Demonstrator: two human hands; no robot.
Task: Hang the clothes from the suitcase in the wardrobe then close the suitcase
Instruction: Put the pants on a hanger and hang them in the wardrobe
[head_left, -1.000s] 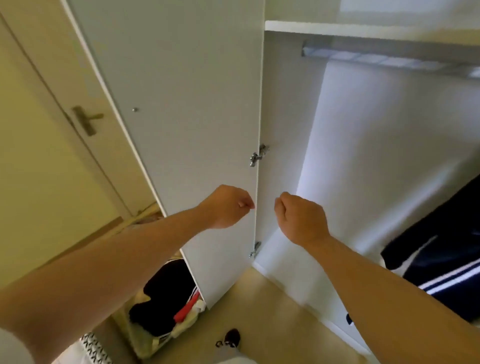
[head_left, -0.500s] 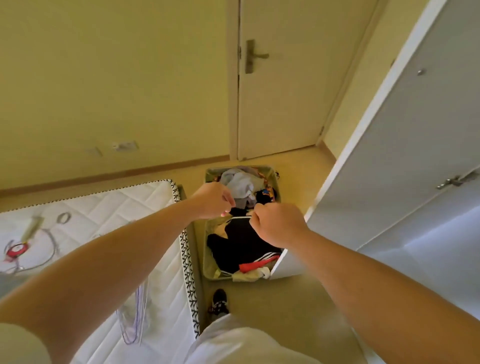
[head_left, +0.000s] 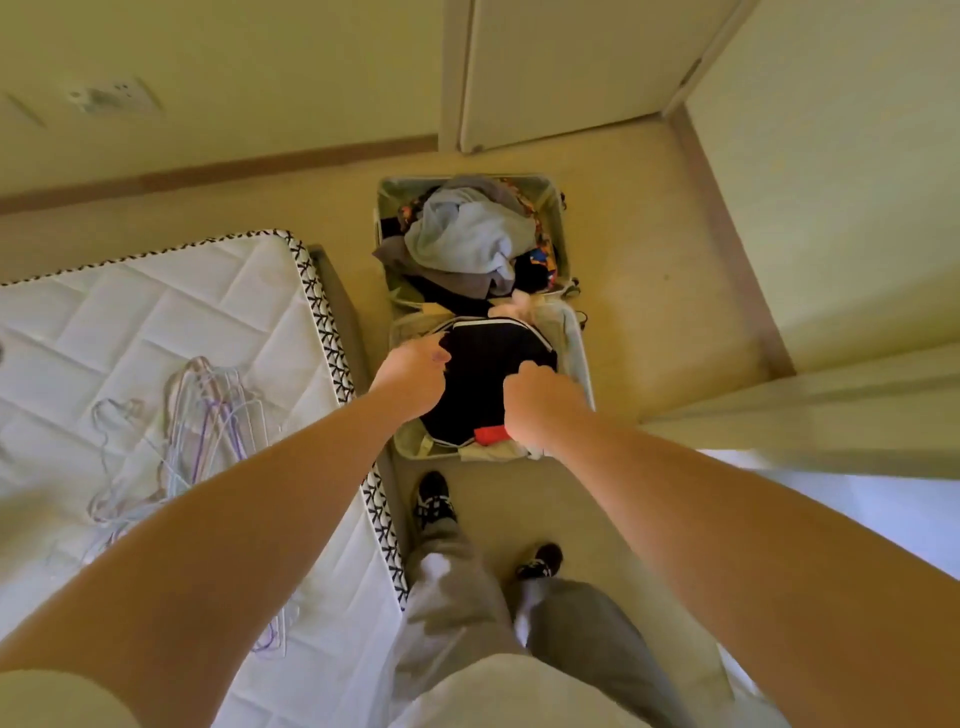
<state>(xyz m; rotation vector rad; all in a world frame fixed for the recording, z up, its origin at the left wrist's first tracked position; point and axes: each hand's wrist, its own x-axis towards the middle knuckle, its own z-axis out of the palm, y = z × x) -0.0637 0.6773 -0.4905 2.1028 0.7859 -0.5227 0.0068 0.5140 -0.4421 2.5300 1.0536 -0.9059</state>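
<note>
Left hand (head_left: 410, 366), right hand (head_left: 543, 402) curled above black garment (head_left: 488, 374) in suitcase (head_left: 408, 447) (grip contents: cannot tell); risk: lifting drags red item (head_left: 491, 434) out

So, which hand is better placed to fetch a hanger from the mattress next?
Left, probably. The hangers lie on the mattress on that side, near the left hand; the right hand is over the black garment in the suitcase, farther away, and would have to cross the body.
</note>
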